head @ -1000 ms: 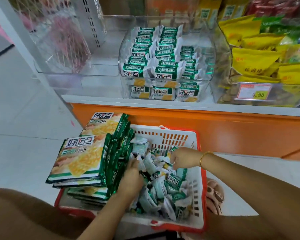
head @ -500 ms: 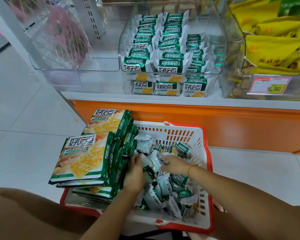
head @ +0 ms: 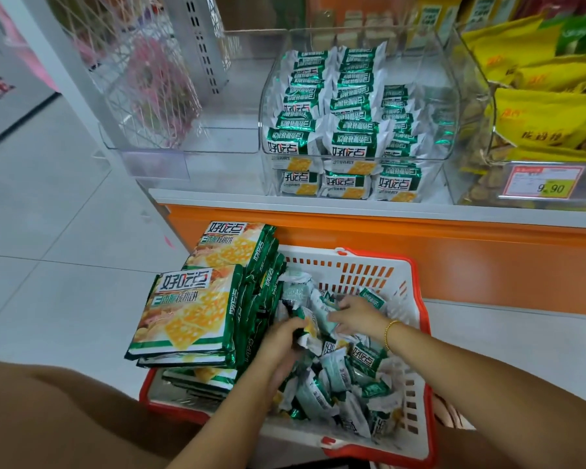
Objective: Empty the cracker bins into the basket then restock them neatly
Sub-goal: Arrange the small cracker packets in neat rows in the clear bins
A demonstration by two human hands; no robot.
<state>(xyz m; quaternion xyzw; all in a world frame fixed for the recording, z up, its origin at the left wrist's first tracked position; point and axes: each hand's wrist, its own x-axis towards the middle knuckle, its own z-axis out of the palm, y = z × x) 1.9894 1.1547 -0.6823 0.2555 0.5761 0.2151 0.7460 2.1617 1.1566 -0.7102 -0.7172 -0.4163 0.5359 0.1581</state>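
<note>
1. A pale tiled floor point(head: 65, 265) fills the view from 7 to 10 o'clock and shows again at 4 o'clock.
2. A white basket point(head: 352, 265) with a red rim stands on the floor at 6 o'clock. Its far side is close against the orange panel point(head: 454, 258) below the shelf.
3. A white shelf point(head: 217, 198) runs across the view from 11 to 3 o'clock.
4. Three clear plastic bins stand side by side on the shelf.
5. The left bin point(head: 183, 154) is at 11 o'clock.
6. The middle bin point(head: 352, 159), at 12 o'clock, holds rows of green-and-white cracker packets point(head: 349, 143).
7. The right bin point(head: 481, 194), at 2 o'clock, holds yellow bags point(head: 548, 110). A red-bordered price label point(head: 543, 182) is on its front.
</note>
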